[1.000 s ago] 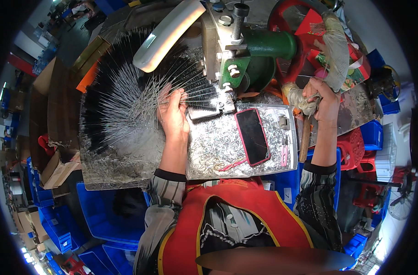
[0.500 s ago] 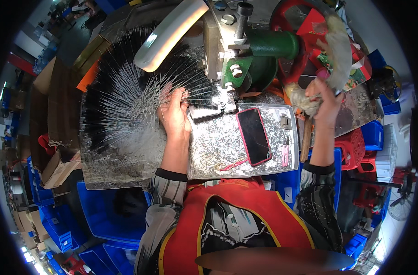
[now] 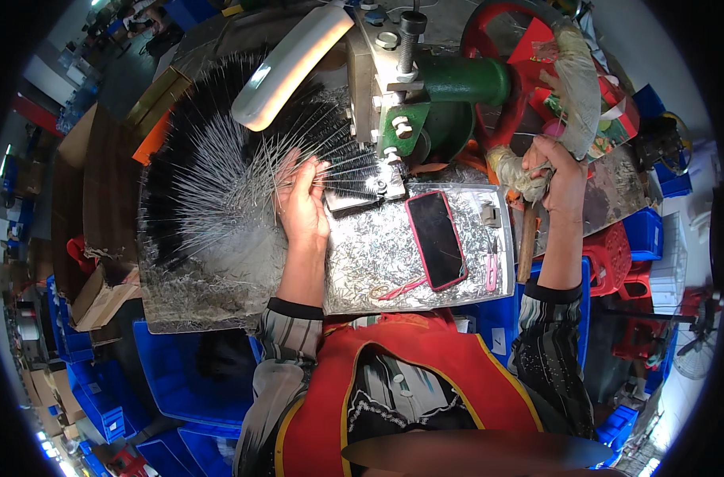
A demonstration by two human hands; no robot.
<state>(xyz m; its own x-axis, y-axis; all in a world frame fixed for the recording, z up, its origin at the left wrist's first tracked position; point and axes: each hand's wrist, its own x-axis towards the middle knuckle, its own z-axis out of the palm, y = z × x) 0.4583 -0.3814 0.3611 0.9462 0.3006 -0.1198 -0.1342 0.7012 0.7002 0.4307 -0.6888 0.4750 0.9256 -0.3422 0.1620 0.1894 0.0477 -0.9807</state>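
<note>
My left hand (image 3: 301, 208) pinches the thin wire stems of several black-bristled wire brushes (image 3: 211, 163), which fan out on the worktable left of a green hand press (image 3: 465, 81). Some brush ends reach to the small metal die block (image 3: 387, 181) under the press head. My right hand (image 3: 565, 176) is closed round the cloth-wrapped grip (image 3: 514, 173) of the press's red wheel (image 3: 505, 127). Exactly how many stems my left fingers hold is hidden.
Below the press lies a shallow metal tray (image 3: 378, 300) strewn with wire clippings. On it rest a phone (image 3: 437, 240) in a red case and a pink-handled cutter (image 3: 491, 272). A white lamp (image 3: 292, 67) overhangs the brushes. Blue bins (image 3: 171, 381) stand below the table.
My right hand and the wheel's wrapped grip have shifted slightly down and left, and the grip looks sharper now. My left hand stays almost in place at the brush stems.
</note>
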